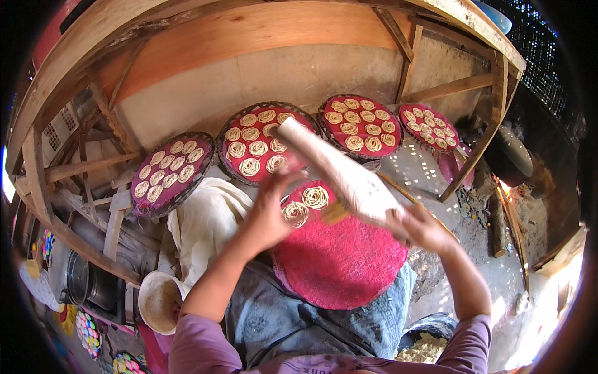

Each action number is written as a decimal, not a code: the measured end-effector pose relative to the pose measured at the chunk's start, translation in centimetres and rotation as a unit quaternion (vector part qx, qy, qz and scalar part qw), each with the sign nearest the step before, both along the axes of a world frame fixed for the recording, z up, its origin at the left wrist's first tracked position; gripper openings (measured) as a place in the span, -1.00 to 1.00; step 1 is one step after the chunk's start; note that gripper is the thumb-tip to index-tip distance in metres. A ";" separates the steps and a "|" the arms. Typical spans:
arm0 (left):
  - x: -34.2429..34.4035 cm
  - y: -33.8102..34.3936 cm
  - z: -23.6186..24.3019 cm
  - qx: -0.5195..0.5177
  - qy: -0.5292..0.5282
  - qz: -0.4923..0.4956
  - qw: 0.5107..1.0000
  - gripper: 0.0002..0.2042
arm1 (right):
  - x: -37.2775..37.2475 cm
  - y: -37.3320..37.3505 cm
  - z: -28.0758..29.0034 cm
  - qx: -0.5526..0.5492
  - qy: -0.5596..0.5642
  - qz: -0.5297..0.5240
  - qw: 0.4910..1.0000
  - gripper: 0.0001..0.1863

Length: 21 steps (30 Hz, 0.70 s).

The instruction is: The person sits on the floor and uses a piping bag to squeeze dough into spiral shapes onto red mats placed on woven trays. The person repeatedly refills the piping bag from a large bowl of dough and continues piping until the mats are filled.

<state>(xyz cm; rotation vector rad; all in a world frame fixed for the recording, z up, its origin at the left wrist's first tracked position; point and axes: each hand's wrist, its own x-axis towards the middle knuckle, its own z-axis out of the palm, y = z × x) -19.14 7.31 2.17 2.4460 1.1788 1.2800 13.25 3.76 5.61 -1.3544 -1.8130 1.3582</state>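
1. In the head view, I have the right hand (423, 229) clamped on the lower end of a long pale cylinder (352, 181), which tilts up toward the upper left. It is motion-blurred, so I cannot make out its details.
2. I see the left hand (271, 202) below the cylinder's upper end, beside the tray's left edge. Its fingers are bent and smeared; I cannot tell whether they are together or apart, or touching anything.
3. The cylinder hangs slantwise over a round red tray (339, 268) on the person's lap, above a blue patterned cloth (392, 311).
4. Near that tray's upper left edge I count two coiled dough rounds (315, 197), side by side; the left hand is just beside the lower one.
5. Beyond, I get four more round trays (360, 130) in a row, filled with similar coils.
6. A white cloth (208, 209) drapes left of the left forearm, with a pale bucket (149, 293) nearer the lower edge.
7. At lower right, I find a container of crumbly pale stuff (423, 350) near the right sleeve.
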 end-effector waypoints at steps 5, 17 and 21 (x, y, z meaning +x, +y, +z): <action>2.5 -11.2 -1.8 -0.353 0.090 -0.237 0.901 -0.58 | -4.0 -9.9 -2.1 0.043 -0.092 0.155 0.983 -0.36; 13.3 -16.3 -5.4 -0.574 0.021 -0.494 0.653 -0.85 | -0.5 -15.6 -4.2 0.416 0.046 0.041 0.907 -0.41; 19.0 -16.9 -4.2 -0.551 0.111 -0.559 0.609 -0.83 | -0.1 -21.7 1.5 0.476 -0.093 0.116 0.867 -0.48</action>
